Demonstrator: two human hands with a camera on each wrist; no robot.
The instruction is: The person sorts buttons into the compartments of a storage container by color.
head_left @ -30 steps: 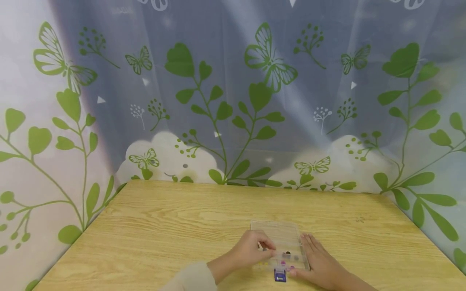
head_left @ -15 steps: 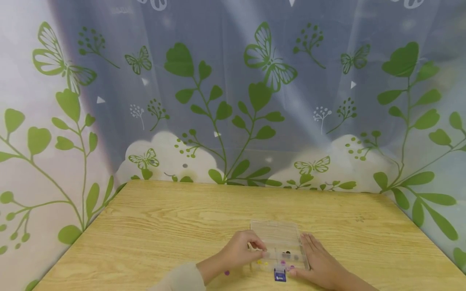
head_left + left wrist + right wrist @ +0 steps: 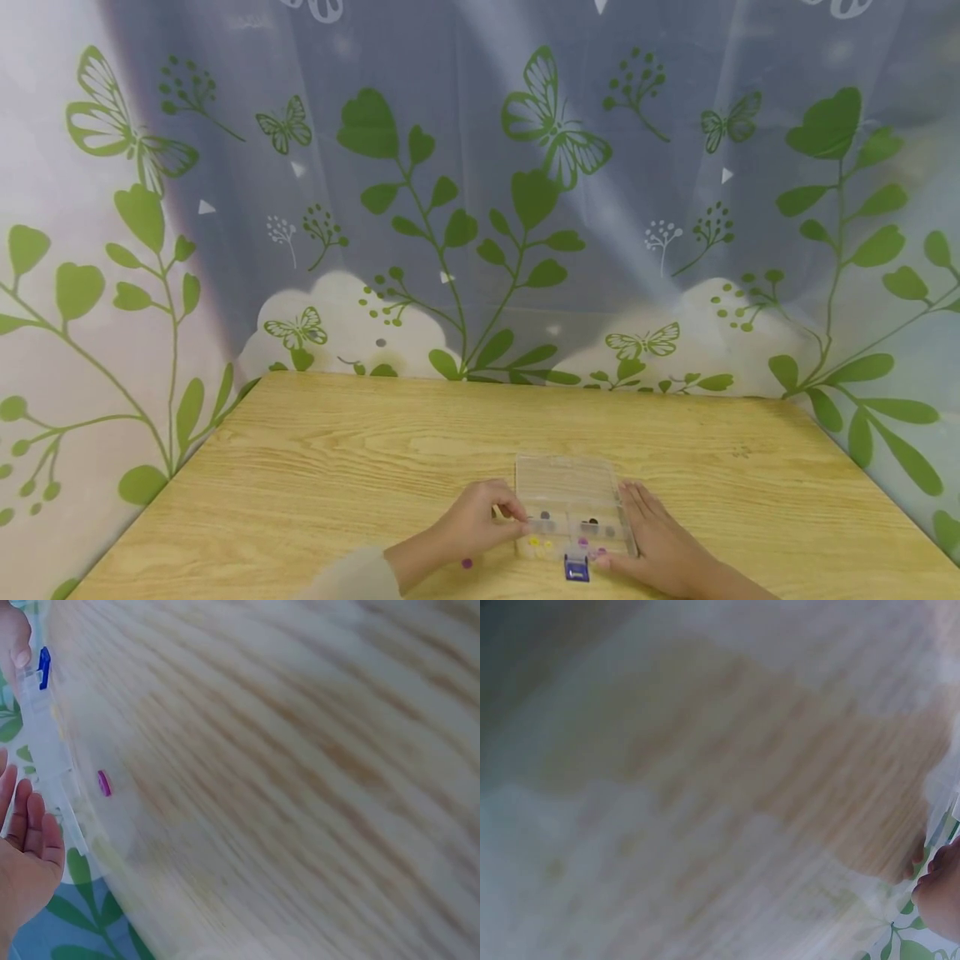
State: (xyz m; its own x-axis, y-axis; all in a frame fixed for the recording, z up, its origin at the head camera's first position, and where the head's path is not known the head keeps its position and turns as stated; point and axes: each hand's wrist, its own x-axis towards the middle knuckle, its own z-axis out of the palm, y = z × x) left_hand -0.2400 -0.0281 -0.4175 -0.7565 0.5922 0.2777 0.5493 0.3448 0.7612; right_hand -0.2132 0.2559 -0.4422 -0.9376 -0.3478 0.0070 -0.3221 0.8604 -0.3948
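Note:
In the head view a clear plastic compartment box (image 3: 566, 479) with a blue latch (image 3: 577, 568) lies on the table. Yellow button-like pieces (image 3: 535, 542), purple ones (image 3: 583, 542) and dark ones (image 3: 592, 522) show in its compartments. My left hand (image 3: 480, 521) is at the box's left edge, thumb and fingertips close together; I see nothing held. In the left wrist view its fingers (image 3: 34, 825) are loosely bent. My right hand (image 3: 660, 542) rests along the box's right side with long fingers straight, its thumb near the front edge by the latch.
A single purple button-like piece (image 3: 467, 563) lies on the wood-grained table (image 3: 337, 467), close to my left wrist. A cloth (image 3: 465, 208) printed with green leaves and butterflies hangs behind and beside the table.
My left hand has moved left from over the box to its left edge, uncovering the left compartments and the loose purple piece. My right hand and the box have stayed put.

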